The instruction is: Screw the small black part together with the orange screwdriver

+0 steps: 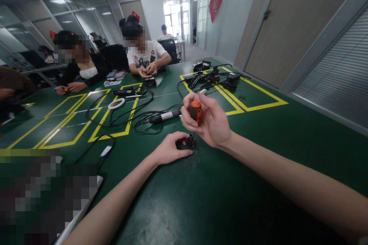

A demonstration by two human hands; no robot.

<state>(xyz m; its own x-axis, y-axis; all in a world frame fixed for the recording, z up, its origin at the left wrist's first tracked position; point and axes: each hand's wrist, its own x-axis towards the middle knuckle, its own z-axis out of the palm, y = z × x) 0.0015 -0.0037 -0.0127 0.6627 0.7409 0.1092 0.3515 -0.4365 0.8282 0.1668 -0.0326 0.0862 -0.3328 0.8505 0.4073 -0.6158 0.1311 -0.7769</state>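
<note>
My right hand (211,120) is closed around the orange and dark handle of a screwdriver (196,111). Its thin shaft points down at a small black round part (190,142) with a short upright stem, lying on the green table. Whether the tip sits in a screw is too small to tell. My left hand (171,147) grips that black part from the left, thumb on the near side and fingers on the far side. Just beyond the hands lies a black and silver pen-shaped tool (165,116) with a cable.
Black cables and devices (207,78) lie at the back right, inside yellow tape outlines. A white ring (116,103) and another corded tool (126,92) are at left. A blurred-out flat object (97,183) is near my left forearm. Two people sit across the green table (230,183).
</note>
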